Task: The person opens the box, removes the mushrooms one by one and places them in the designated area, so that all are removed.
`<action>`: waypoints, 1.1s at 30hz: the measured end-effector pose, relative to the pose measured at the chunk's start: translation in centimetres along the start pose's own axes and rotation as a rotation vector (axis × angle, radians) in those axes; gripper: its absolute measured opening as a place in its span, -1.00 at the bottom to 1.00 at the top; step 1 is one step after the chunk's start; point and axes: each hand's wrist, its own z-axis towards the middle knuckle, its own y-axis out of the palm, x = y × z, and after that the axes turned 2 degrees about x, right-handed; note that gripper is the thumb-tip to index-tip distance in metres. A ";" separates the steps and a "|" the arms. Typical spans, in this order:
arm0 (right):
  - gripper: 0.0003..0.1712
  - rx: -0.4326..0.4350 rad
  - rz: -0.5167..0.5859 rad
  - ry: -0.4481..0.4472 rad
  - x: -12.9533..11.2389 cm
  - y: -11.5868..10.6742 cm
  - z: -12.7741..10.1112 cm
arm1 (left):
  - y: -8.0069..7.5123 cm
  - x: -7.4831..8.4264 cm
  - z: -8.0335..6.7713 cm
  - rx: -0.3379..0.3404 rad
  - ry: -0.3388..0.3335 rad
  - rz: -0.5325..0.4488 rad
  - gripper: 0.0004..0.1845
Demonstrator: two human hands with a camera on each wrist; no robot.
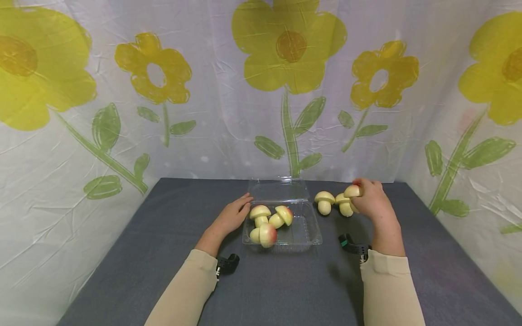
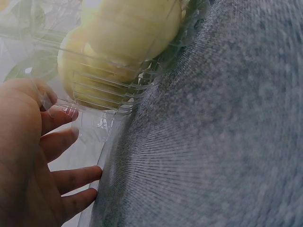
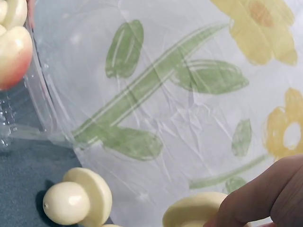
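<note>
A clear plastic clamshell container [image 1: 299,226] sits on the table with its lid [image 1: 279,189] folded back, several toy mushrooms inside, pale with red-blushed caps, such as the one at the front [image 1: 268,235]. My left hand [image 1: 231,216] is at the container's left side, fingers loosely extended; in the left wrist view the fingertips [image 2: 66,113] are right at its rim. My right hand [image 1: 373,199] grips a mushroom [image 1: 352,191] by its cap. Close beside that hand are two more mushrooms, one standing cap-up [image 1: 324,202] and another [image 1: 345,206] partly overlapped by the held one.
A dark grey cloth covers the table [image 1: 281,290]. Behind and at both sides hangs a white curtain [image 1: 220,113] printed with yellow flowers, close to the table's back edge. The open lid stands near that edge. A black wrist strap [image 1: 355,246] hangs below the right wrist.
</note>
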 end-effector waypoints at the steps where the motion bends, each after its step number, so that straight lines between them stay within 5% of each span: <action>1: -0.32 0.008 0.000 0.001 0.2 0.0 0.0 | 0.0 0.0 0.0 0.000 -0.001 0.001 -0.48; 20: -0.39 0.117 0.012 0.009 3.2 0.3 0.8 | 0.1 -0.2 0.1 -0.010 -0.010 0.010 -0.48; 33: -0.28 0.159 0.074 0.160 4.8 1.3 1.3 | 0.0 -0.1 0.2 -0.011 -0.008 0.002 -0.48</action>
